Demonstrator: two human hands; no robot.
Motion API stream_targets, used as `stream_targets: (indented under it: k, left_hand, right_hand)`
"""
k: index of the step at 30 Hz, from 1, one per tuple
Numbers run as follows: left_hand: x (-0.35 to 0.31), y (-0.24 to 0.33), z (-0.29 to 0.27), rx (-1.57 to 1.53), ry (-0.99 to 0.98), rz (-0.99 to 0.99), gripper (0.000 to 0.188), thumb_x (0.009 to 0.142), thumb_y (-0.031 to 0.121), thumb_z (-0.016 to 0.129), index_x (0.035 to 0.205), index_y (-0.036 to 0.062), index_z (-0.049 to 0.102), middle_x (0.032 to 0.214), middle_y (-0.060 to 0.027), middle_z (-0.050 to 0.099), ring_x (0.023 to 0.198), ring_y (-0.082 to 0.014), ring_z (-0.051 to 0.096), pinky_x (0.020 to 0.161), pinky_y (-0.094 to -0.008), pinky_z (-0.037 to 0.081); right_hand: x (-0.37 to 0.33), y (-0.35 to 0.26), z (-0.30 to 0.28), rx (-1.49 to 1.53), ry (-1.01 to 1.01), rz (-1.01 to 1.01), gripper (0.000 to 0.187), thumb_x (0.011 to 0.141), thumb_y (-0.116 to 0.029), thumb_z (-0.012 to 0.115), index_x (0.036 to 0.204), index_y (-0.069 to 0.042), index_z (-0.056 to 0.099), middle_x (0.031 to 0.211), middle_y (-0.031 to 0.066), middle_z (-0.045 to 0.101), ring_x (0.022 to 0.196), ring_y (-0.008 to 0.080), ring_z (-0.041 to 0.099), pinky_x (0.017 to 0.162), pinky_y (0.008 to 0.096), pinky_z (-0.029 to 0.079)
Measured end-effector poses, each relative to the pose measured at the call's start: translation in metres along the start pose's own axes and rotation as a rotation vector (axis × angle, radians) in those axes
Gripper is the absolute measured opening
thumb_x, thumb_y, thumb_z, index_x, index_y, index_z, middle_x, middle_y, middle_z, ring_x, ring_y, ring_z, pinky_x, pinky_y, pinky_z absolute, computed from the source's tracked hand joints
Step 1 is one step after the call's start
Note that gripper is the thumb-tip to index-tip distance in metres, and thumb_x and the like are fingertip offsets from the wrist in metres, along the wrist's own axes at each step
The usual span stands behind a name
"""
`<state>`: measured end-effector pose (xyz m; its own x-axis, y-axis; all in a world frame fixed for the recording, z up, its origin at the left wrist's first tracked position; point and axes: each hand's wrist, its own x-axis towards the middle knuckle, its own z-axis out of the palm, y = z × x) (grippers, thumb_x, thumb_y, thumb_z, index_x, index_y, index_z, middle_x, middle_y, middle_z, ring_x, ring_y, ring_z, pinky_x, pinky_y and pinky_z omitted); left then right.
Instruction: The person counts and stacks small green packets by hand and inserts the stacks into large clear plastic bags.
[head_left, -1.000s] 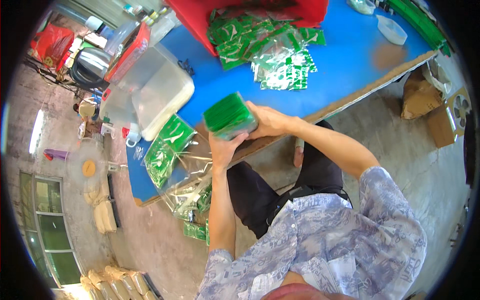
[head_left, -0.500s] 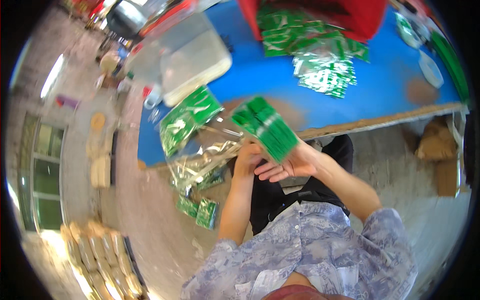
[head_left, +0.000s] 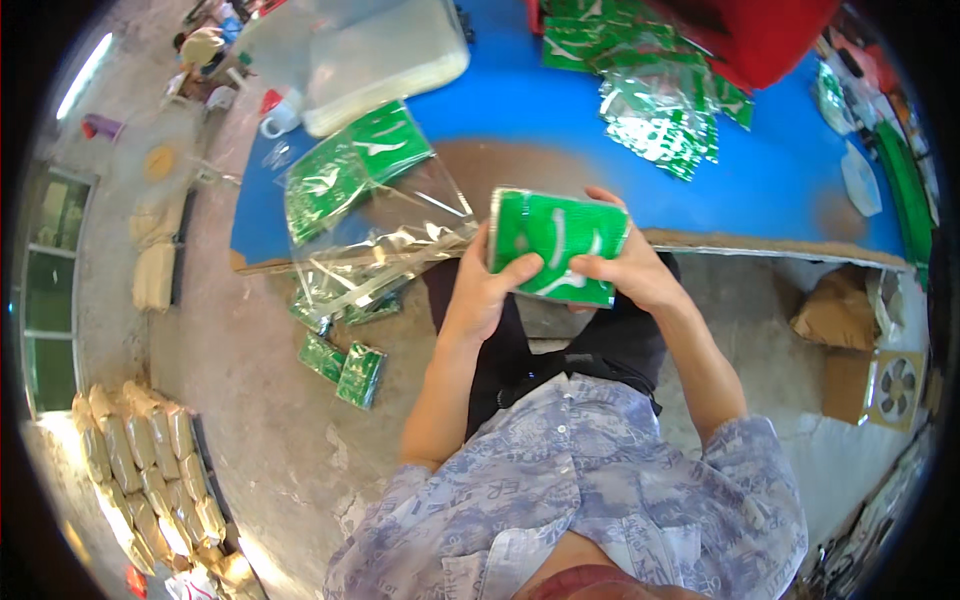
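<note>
Both my hands hold a stack of green packets (head_left: pixel 556 230) with pale markings, its broad face turned up, over my lap by the table's edge. My left hand (head_left: pixel 478 292) grips the stack's left side with the thumb on top. On the right side my right hand (head_left: pixel 642 272) does the same, its other fingers mostly hidden beneath. Left of the stack lies a large clear plastic bag (head_left: pixel 425 212), hanging over the table's edge, with green packets (head_left: pixel 345 170) in or under it. More packet bundles (head_left: pixel 361 375) rest on the floor below.
Across the blue table (head_left: pixel 530 110) stand a translucent plastic bin (head_left: pixel 390 65) and a red container (head_left: pixel 770 40), beside a heap of green packets (head_left: pixel 660 120). A white cup (head_left: pixel 280 117) sits at the left. Brown-wrapped bundles (head_left: pixel 150 460) are stacked on the floor.
The stack has turned from edge-on to broad face up. My left hand has come onto its left side, and my right hand has shifted to the right side. The view has shifted.
</note>
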<state>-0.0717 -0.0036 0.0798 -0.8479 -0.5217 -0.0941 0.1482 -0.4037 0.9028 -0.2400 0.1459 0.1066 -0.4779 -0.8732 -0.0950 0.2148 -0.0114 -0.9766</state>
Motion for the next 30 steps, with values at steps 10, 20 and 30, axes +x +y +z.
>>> stream_targets:
  k: [10, 20, 30]
  left_hand:
    - [0.007, -0.035, 0.04, -0.344, 0.119, -0.001, 0.058, 0.081, 0.012, 0.082, 0.131, 0.0064, 0.054, 0.124, -0.0019, 0.063, 0.115, -0.0155, 0.059, 0.102, -0.0328, 0.043]
    - [0.004, -0.019, 0.036, -0.168, 0.148, 0.231, 0.056, 0.077, 0.003, 0.081, 0.126, 0.002, 0.055, 0.119, -0.0073, 0.064, 0.109, -0.0165, 0.062, 0.095, -0.0341, 0.048]
    - [0.019, 0.043, 0.009, 1.481, -0.505, 1.106, 0.07, 0.061, 0.01, 0.085, 0.123, 0.0179, 0.053, 0.136, -0.0107, 0.051, 0.136, -0.036, 0.042, 0.117, -0.0617, 0.019]
  right_hand:
    - [0.004, -0.001, 0.039, 0.032, 0.309, -0.171, 0.113, 0.074, -0.013, 0.087, 0.155, -0.003, 0.009, 0.139, 0.0194, 0.045, 0.127, 0.0271, 0.049, 0.108, 0.0397, 0.041]
    - [-0.014, 0.001, 0.024, 0.281, 0.093, 0.055, 0.104, 0.083, -0.028, 0.082, 0.157, -0.003, 0.011, 0.147, 0.0185, 0.039, 0.137, 0.0288, 0.039, 0.112, 0.0412, 0.034]
    - [0.015, -0.033, -0.015, 0.282, -0.317, 0.549, 0.049, 0.094, -0.041, 0.066, 0.122, -0.002, 0.061, 0.11, 0.0098, 0.071, 0.093, 0.0182, 0.07, 0.081, 0.0315, 0.059]
